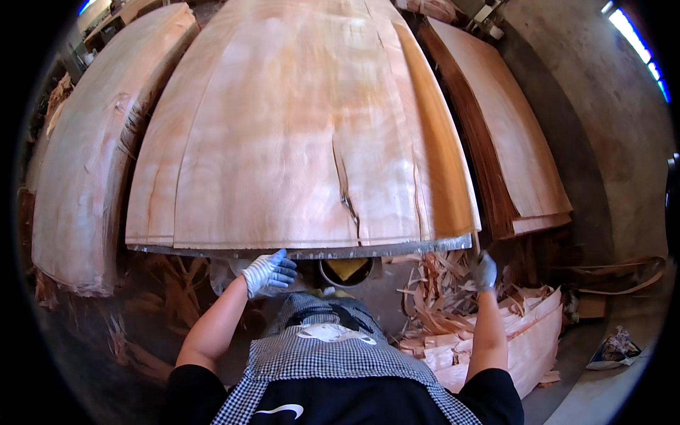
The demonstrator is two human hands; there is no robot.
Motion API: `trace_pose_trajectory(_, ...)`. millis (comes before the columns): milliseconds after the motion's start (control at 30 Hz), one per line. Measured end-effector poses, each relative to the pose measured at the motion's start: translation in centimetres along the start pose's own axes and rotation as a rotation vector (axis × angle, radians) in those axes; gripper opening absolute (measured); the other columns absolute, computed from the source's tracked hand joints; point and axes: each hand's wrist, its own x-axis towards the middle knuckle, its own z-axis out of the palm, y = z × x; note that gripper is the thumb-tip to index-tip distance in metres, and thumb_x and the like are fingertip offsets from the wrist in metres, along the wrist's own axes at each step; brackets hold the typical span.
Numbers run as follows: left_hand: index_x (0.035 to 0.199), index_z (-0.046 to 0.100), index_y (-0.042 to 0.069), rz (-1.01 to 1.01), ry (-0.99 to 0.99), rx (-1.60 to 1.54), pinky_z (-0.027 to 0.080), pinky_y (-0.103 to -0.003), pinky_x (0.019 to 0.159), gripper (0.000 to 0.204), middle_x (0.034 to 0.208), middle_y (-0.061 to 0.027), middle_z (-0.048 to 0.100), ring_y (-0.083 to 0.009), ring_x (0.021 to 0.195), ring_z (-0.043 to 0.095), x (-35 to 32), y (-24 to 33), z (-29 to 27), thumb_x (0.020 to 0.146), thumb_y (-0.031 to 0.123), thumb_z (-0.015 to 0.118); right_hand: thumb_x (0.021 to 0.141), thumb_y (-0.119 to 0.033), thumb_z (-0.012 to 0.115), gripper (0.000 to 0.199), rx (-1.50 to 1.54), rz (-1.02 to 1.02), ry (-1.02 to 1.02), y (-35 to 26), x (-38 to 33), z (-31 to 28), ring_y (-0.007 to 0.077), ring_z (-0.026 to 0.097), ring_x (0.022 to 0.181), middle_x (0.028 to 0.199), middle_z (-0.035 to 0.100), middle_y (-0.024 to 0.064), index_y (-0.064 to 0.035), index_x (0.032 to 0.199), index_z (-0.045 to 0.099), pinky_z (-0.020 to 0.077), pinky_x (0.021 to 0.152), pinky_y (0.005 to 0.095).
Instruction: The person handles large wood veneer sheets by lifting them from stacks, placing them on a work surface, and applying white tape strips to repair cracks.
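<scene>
A broad sheet of pale wood veneer (pixel 283 156) lies before me, with a dark split (pixel 345 191) right of its middle. Other veneer pieces overlap along its sides, a browner strip (pixel 443 166) at the right. Under its near edge runs a worn grey table edge (pixel 340 251). My left hand (pixel 270 273), in a white and grey glove, is at this edge, fingers stretched to the right and thumb up. Just below the near right corner, my gloved right hand (pixel 485 273) is closed, its fingers curled; what they hold, if anything, I cannot make out.
Veneer stacks stand on the left (pixel 85 170) and right (pixel 506 127). Torn wood scraps (pixel 450 283) heap beside a curved veneer piece (pixel 528 343) below my right hand. A round container (pixel 346 273) with something yellow inside sits under the table edge. A crumpled bag (pixel 615 348) lies far right.
</scene>
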Motion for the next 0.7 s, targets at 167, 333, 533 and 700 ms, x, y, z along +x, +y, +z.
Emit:
trace_pose_trajectory(167, 0.107, 0.061, 0.002, 0.590, 0.248, 0.875, 0.050, -0.036, 0.072, 0.039, 0.099, -0.0142, 0.064, -0.0260, 0.074, 0.062, 4.2, 1.2, 5.4, 0.089, 0.035, 0.052, 0.077, -0.017, 0.062, 0.018, -0.141, 0.342, -0.903, 7.6, -12.9, 1.4, 0.0280, 0.064, 0.064, 0.073, 0.064, 0.0173, -0.0005, 0.081, 0.059, 0.0525, 0.059, 0.0380)
trace_pose_trajectory(333, 0.122, 0.051, 0.002, 0.875, 0.601, 1.518, 0.022, -0.046, 0.106, 0.053, 0.137, -0.0180, 0.039, -0.0345, 0.127, 0.033, 8.3, 2.9, 11.2, 0.080, 0.033, 0.056, 0.074, -0.018, 0.067, 0.024, 0.199, 0.277, -1.021, 9.0, -12.1, 2.1, 0.0265, 0.064, 0.066, 0.072, 0.065, 0.0148, -0.0001, 0.087, 0.060, 0.0511, 0.060, 0.0359)
trace_pose_trajectory(533, 0.132, 0.040, -0.001, 0.705, 0.762, 1.685, 0.007, -0.051, 0.111, 0.074, 0.144, -0.0184, 0.028, -0.0346, 0.134, 0.022, 11.3, 1.1, 13.1, 0.075, 0.041, 0.060, 0.074, -0.009, 0.068, 0.013, 0.678, 0.280, -0.051, 7.0, -2.6, 6.9, 0.0100, 0.051, 0.054, 0.062, 0.058, 0.0043, 0.0008, 0.080, 0.062, 0.0438, 0.052, 0.0274)
trace_pose_trajectory(700, 0.136, 0.035, -0.002, 0.565, 0.775, 1.748, 0.005, -0.051, 0.111, 0.078, 0.146, -0.0181, 0.026, -0.0328, 0.137, 0.018, 11.9, 1.2, 14.6, 0.077, 0.044, 0.059, 0.069, -0.013, 0.068, 0.019, 0.603, 0.246, 0.054, 12.5, 4.1, 5.7, 0.0165, 0.061, 0.062, 0.068, 0.064, 0.0132, -0.0007, 0.083, 0.065, 0.0482, 0.062, 0.0299)
